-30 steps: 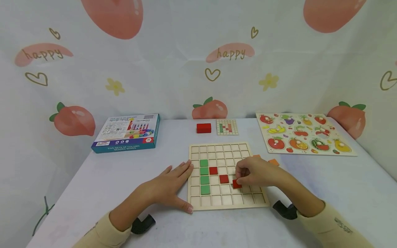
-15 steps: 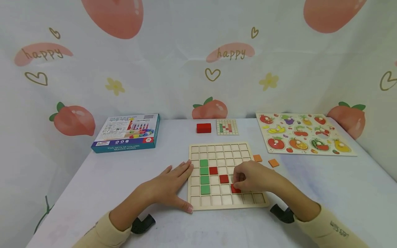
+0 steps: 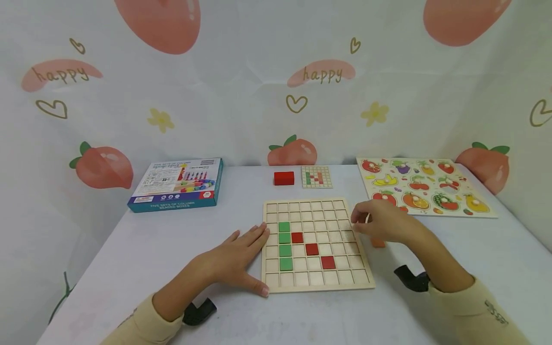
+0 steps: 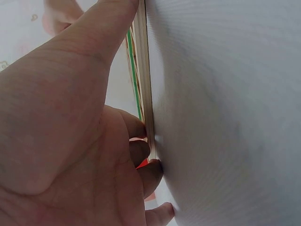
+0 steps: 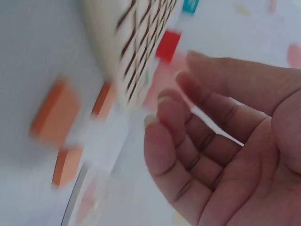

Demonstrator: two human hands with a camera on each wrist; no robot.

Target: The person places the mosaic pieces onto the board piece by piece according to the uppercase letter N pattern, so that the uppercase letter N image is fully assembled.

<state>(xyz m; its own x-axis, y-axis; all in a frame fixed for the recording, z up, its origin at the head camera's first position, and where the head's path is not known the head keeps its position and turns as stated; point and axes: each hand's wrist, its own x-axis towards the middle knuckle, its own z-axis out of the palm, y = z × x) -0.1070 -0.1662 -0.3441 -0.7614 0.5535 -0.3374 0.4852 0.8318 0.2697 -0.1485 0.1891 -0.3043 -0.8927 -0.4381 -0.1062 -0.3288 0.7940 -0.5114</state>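
A wooden grid board (image 3: 317, 281) lies on the table with a column of green square tiles (image 3: 285, 250) and three red square tiles (image 3: 312, 249) stepping down to the right. My left hand (image 3: 233, 258) rests spread against the board's left edge, fingertips and thumb touching it. Above the board's right edge hovers my right hand (image 3: 384, 223), its fingers loosely bent and nothing between them in the right wrist view. Below it are orange tiles (image 5: 57, 113), partly hidden by the hand in the head view.
A red block (image 3: 283, 178) and a small pattern card (image 3: 316, 177) lie behind the board. At the back left is a teal boxed set (image 3: 177, 184). A fruit puzzle board (image 3: 424, 187) lies at the back right, partly behind my right hand.
My right hand has let go of the third red tile, now flat in its grid cell, and moved right and back off the board toward the orange tiles. The left hand stays put.
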